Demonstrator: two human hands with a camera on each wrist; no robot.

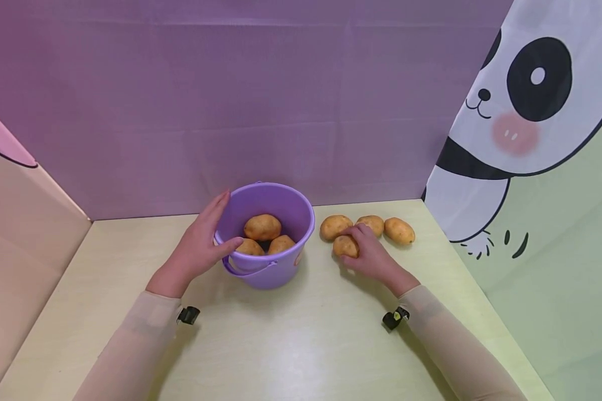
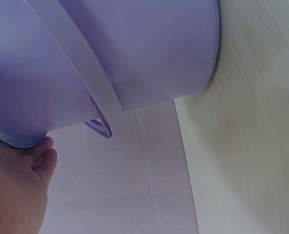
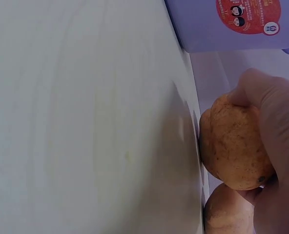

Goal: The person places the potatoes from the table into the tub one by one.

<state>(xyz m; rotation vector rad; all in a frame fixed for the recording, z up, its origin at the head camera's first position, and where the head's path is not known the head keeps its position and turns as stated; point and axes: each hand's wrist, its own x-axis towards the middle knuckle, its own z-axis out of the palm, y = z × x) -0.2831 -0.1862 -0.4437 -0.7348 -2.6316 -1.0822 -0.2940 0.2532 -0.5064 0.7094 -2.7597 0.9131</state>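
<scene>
A purple bucket (image 1: pixel 278 274) stands on the table with several potatoes inside, among them a larger potato (image 1: pixel 263 227) at the back. My left hand (image 1: pixel 197 246) holds the bucket's left side at the rim, thumb over the front edge and fingers farther back. In the left wrist view the fingertips (image 2: pixel 46 163) lie right at the rim. My right hand (image 1: pixel 376 257) grips a potato (image 1: pixel 345 247) between thumb and fingers, to the right of the bucket. The right wrist view shows this potato (image 3: pixel 239 146) close up, close over the table.
Behind my right hand lie a potato (image 1: pixel 335 227), another potato (image 1: pixel 372 224) and a third potato (image 1: pixel 399 230) in a row. A purple backdrop (image 1: pixel 261 100) rises at the table's back edge. A panda-printed panel (image 1: pixel 557 234) borders the right side.
</scene>
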